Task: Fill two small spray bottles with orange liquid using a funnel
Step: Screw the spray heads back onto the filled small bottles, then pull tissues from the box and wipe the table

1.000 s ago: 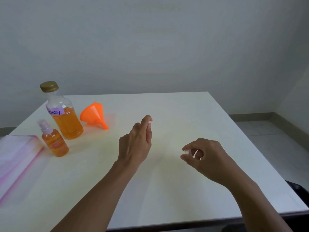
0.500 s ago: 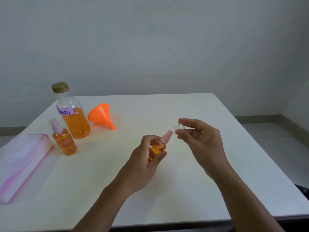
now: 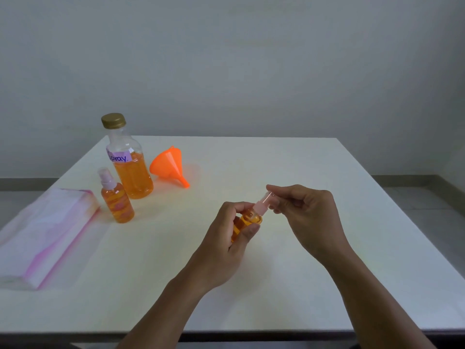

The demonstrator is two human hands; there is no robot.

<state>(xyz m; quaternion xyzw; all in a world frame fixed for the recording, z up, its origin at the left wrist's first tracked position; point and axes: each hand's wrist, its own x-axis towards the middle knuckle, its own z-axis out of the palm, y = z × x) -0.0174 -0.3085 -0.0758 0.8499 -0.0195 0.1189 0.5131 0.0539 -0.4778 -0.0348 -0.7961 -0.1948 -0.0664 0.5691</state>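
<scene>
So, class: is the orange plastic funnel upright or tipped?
Tipped: the orange plastic funnel lies on its side on the white table.

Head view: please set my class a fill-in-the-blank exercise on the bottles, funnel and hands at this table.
1. The left hand grips a small spray bottle holding ____ liquid.
2. The right hand pinches a clear cap at the ____ end of that bottle.
3. The funnel lies on its ____ on the table.
4. The big bottle has a label that reads ____.

Missing words: orange; top; side; spray.
</scene>
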